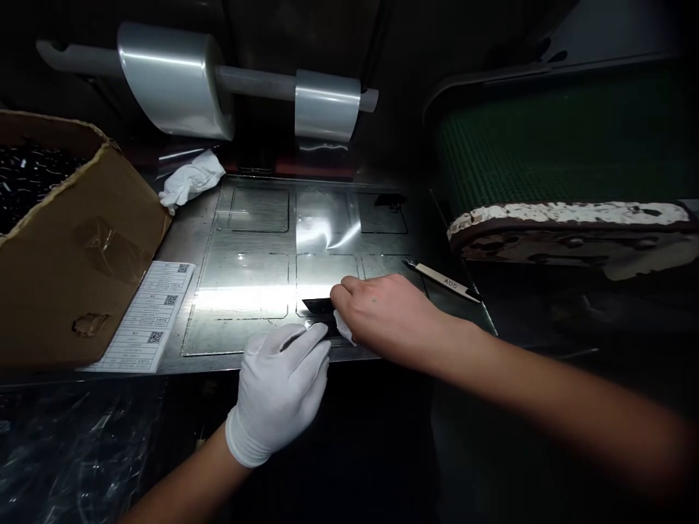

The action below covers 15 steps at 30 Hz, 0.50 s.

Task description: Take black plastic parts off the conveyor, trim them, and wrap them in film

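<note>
Black piece [317,306] sits between the two hands, near the middle of the tabletop's [191,229] front edge; it's just above the left fingertips, its right end hidden behind the right fingers; can't tell if it's flat or lifted; left hand [287,389], white-gloved, fingers bent and bunched at the piece's near side, grip on it can't be made out; right hand [382,313], bare, closed on a white cloth [344,327] that pokes out below the fingers; sheet with outlined rectangles [256,244] under the work; A05-marked tool [445,280] toward the right edge, beyond the right hand; printed labels [147,313] at the front left corner, beside the cardboard box [81,262].
</note>
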Each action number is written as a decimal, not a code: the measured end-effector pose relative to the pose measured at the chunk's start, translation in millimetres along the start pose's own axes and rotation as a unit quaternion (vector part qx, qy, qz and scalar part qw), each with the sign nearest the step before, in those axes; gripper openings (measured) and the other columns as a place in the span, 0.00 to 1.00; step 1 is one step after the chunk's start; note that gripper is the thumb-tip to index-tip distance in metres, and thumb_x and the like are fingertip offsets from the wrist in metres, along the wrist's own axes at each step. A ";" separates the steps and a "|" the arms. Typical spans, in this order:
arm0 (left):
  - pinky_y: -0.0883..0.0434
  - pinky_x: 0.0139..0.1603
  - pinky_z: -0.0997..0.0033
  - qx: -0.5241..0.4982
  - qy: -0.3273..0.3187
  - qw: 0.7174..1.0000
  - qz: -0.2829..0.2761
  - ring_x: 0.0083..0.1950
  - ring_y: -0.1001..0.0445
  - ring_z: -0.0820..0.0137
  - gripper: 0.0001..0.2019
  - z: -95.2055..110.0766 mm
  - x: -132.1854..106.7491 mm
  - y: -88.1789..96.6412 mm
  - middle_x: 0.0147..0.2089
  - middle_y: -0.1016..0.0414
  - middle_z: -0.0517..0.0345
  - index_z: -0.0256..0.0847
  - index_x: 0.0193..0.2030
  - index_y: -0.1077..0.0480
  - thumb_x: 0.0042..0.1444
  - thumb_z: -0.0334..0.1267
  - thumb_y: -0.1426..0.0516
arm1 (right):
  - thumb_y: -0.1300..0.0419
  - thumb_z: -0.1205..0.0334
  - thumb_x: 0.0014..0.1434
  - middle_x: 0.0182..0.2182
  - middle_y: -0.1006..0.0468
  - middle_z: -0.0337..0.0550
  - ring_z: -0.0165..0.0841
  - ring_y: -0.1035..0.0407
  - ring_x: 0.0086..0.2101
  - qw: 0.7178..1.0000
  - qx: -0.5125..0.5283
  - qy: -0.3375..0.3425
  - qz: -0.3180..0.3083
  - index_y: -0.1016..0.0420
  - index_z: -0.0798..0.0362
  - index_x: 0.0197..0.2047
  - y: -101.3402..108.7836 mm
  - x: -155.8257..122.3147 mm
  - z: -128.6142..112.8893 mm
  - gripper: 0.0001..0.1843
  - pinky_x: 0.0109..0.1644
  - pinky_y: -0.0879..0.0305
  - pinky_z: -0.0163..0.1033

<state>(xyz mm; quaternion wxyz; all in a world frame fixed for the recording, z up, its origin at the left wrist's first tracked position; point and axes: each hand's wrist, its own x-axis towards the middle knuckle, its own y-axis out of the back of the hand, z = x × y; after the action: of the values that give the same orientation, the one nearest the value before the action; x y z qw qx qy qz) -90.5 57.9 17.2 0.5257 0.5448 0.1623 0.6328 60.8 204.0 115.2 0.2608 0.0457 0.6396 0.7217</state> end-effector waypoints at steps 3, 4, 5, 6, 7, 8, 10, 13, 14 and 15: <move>0.24 0.50 0.51 -0.008 0.004 1.000 -0.002 0.54 0.22 0.51 0.18 -0.4 0.5 0.9 0.61 0.20 0.51 0.38 0.56 0.25 0.59 0.27 0.36 | 0.49 0.78 0.62 0.33 0.22 0.49 0.39 0.26 0.25 1.000 0.007 -0.004 -0.024 0.27 0.58 0.41 -2.9 7.7 -1.5 0.11 0.24 0.61 0.41; 0.24 0.49 0.51 -0.010 0.004 1.000 -0.005 0.54 0.22 0.51 0.18 -0.7 0.6 1.3 0.60 0.20 0.51 0.38 0.56 0.26 0.59 0.27 0.36 | 0.48 0.78 0.62 0.34 0.22 0.49 0.39 0.26 0.26 0.999 0.017 -0.006 -0.028 0.27 0.58 0.41 -4.1 8.5 -1.8 0.11 0.24 0.60 0.41; 0.25 0.49 0.51 -0.012 0.005 1.000 -0.008 0.54 0.22 0.51 0.18 -1.1 0.7 2.0 0.60 0.19 0.51 0.39 0.56 0.26 0.59 0.27 0.36 | 0.47 0.77 0.62 0.34 0.21 0.49 0.39 0.26 0.26 0.999 0.030 -0.010 -0.028 0.26 0.58 0.42 -5.8 7.8 -1.6 0.11 0.25 0.59 0.41; 0.25 0.49 0.50 -0.015 0.006 1.000 -0.008 0.54 0.22 0.51 0.18 -1.6 0.7 2.9 0.60 0.19 0.51 0.39 0.56 0.26 0.59 0.27 0.36 | 0.46 0.76 0.63 0.36 0.21 0.49 0.38 0.26 0.27 0.998 0.048 -0.015 -0.023 0.26 0.58 0.43 -8.3 5.0 -0.4 0.11 0.25 0.58 0.41; 0.25 0.49 0.50 -0.024 0.008 1.000 -0.007 0.54 0.22 0.51 0.19 -2.1 0.5 4.3 0.59 0.19 0.51 0.40 0.56 0.26 0.58 0.27 0.36 | 0.46 0.74 0.64 0.37 0.20 0.48 0.38 0.26 0.28 0.997 0.071 -0.023 -0.010 0.25 0.57 0.45 -11.9 -0.2 1.9 0.10 0.26 0.55 0.41; 0.25 0.50 0.50 -0.038 0.013 0.999 -0.003 0.54 0.22 0.52 0.19 -2.5 0.2 6.1 0.59 0.19 0.51 0.40 0.56 0.26 0.59 0.26 0.36 | 0.45 0.72 0.65 0.39 0.20 0.48 0.38 0.25 0.30 0.995 0.097 -0.036 0.010 0.24 0.56 0.47 -17.1 -7.8 5.8 0.10 0.27 0.52 0.41; 0.25 0.53 0.49 -0.078 0.030 0.996 0.011 0.55 0.22 0.54 0.18 -2.8 -1.1 11.2 0.58 0.19 0.51 0.42 0.56 0.26 0.60 0.25 0.37 | 0.44 0.67 0.67 0.43 0.19 0.46 0.38 0.24 0.35 0.983 0.150 -0.083 0.068 0.24 0.53 0.51 -32.7 -29.3 18.7 0.11 0.32 0.43 0.41; 0.26 0.58 0.49 -0.141 0.073 0.986 0.054 0.58 0.23 0.56 0.19 -1.4 -3.3 20.4 0.56 0.19 0.52 0.44 0.57 0.25 0.61 0.24 0.39 | 0.43 0.66 0.67 0.46 0.19 0.48 0.40 0.24 0.43 0.951 0.176 -0.200 0.159 0.24 0.53 0.53 -66.0 -68.2 48.0 0.13 0.42 0.34 0.41; 0.27 0.59 0.50 -0.157 0.089 0.981 0.070 0.59 0.24 0.56 0.19 -0.9 -3.4 23.1 0.56 0.19 0.52 0.45 0.57 0.25 0.62 0.24 0.39 | 0.44 0.69 0.65 0.48 0.19 0.50 0.42 0.25 0.47 0.941 0.164 -0.236 0.177 0.24 0.54 0.55 -77.6 -79.9 58.6 0.17 0.47 0.32 0.43; 0.27 0.60 0.50 -0.171 0.101 0.976 0.084 0.59 0.24 0.56 0.20 -0.7 -3.0 25.3 0.55 0.19 0.53 0.46 0.58 0.24 0.62 0.24 0.39 | 0.45 0.72 0.63 0.51 0.21 0.53 0.45 0.27 0.50 0.934 0.150 -0.267 0.184 0.25 0.56 0.59 -88.5 -89.8 68.9 0.22 0.53 0.31 0.47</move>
<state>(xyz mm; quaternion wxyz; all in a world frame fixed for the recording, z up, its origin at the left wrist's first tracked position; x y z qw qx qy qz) -103.8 45.7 35.0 0.5372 0.3919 0.0574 0.7447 193.7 230.9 67.6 0.2751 0.3919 0.6273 0.6142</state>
